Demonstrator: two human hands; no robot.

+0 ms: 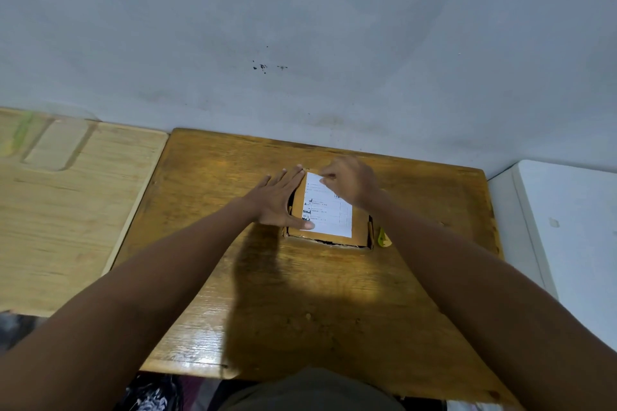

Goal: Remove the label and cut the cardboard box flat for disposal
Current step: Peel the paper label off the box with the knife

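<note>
A small brown cardboard box (361, 227) lies on the wooden table (300, 294), with a white printed label (329, 217) stuck on its top face. My left hand (278, 198) lies flat along the box's left side, fingers spread, thumb pressing the label's lower left corner. My right hand (349, 182) hovers over the far end of the box, fingertips pinched at the label's upper edge; whether the label has lifted there is unclear. A yellow cutter (383, 237) rests on the table just right of the box.
A lighter wooden board (66, 210) adjoins the table on the left. A grey wall (300, 43) rises right behind the table. A white appliance (567, 227) stands at the right. Dark clothing lies below the table's near edge.
</note>
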